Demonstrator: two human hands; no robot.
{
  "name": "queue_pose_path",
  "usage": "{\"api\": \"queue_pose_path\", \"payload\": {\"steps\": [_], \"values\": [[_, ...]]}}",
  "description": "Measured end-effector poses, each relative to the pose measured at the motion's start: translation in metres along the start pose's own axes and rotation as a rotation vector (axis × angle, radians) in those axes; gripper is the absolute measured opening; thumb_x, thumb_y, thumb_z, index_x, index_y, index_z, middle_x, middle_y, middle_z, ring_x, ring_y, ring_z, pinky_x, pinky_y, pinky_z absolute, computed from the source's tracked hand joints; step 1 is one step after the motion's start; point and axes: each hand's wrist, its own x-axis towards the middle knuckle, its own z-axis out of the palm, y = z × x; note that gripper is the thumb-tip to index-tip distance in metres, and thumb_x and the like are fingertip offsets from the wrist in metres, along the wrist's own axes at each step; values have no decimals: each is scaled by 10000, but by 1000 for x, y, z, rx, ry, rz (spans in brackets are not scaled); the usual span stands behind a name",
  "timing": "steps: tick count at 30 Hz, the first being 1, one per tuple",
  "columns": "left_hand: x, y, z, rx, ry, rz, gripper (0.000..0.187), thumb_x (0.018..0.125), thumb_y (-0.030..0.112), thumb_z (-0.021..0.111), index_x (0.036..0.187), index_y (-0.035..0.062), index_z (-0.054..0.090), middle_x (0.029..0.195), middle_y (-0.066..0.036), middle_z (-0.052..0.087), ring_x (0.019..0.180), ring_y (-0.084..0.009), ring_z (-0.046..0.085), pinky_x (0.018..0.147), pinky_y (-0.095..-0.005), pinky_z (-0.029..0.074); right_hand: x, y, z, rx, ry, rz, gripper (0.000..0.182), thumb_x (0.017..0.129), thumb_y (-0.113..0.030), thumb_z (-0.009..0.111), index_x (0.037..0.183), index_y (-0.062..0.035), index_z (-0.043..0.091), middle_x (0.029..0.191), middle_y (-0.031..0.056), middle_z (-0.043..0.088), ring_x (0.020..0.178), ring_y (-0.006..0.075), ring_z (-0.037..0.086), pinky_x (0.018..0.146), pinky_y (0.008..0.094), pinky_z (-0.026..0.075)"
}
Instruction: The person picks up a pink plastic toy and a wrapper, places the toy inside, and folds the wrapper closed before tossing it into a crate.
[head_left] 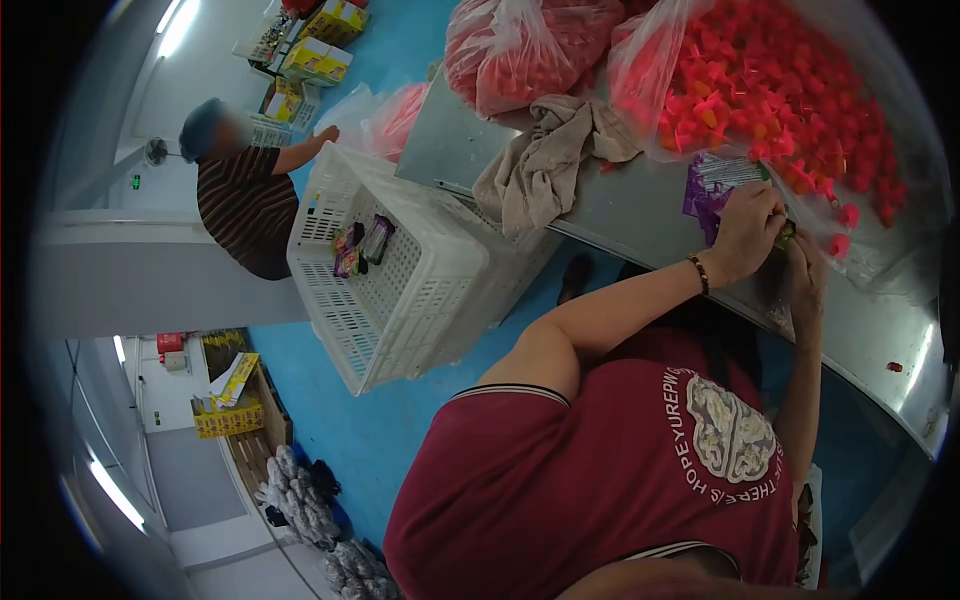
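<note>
Bent over the metal table, my left hand (742,232), with a beaded bracelet at the wrist, has its fingers closed on a small dark-green shiny packet (786,235). Close beside it, my right hand (806,272) grips the same packet from the other side. The fingers hide most of it. Purple printed packets (706,188) lie on the table against my left hand. Just beyond both hands, a heap of small red plastic pieces (770,80) spills from an open clear bag, a few loose ones lying near my fingers.
A tied bag of red pieces (530,50) and a crumpled beige cloth (545,165) lie on the table (640,215). White stacked crates (440,290) stand at left, the top one holding several colourful packets (362,245). Beyond them, a person in a striped shirt (245,205) reaches toward a bag.
</note>
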Motion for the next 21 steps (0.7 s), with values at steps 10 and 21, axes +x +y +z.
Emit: {"api": "queue_pose_path", "payload": {"steps": [10,21], "values": [[-1,8,-3,-116,-111,-45,66,777,17,614,792,-10,556,775,-122,548,716,-280,558,637,-364,438,2,-37,-14,-265,-53,1,189,860,-43,584,1022,51,611,949,105,617,827,199,601,767,279,457],[9,-1,-38,-263,-77,-226,108,857,95,576,883,-9,582,809,-133,582,726,-226,575,653,-329,447,9,-80,-64,-569,2,-252,135,845,-22,605,953,47,650,878,136,619,774,235,607,685,339,473]]}}
